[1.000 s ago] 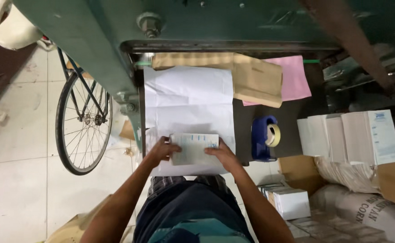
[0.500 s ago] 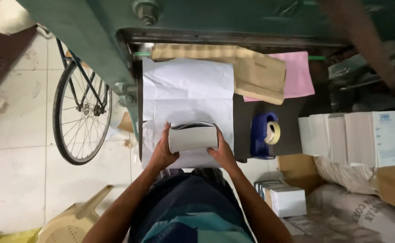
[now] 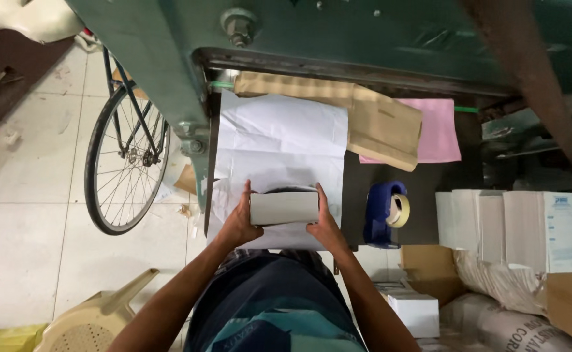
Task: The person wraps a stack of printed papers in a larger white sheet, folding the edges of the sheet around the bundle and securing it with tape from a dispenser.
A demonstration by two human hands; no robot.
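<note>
Surface: dark, under a green machine, tiled floor to its left.
White sheet: spread flat on the surface.
Paper stack: upright on the sheet's near edge.
Left hand: clasped on the stack's left end.
Right hand: clasped on its right end.
Tape dispenser: blue, just right of the sheet.
Bicycle wheel: left, on the floor.
</note>
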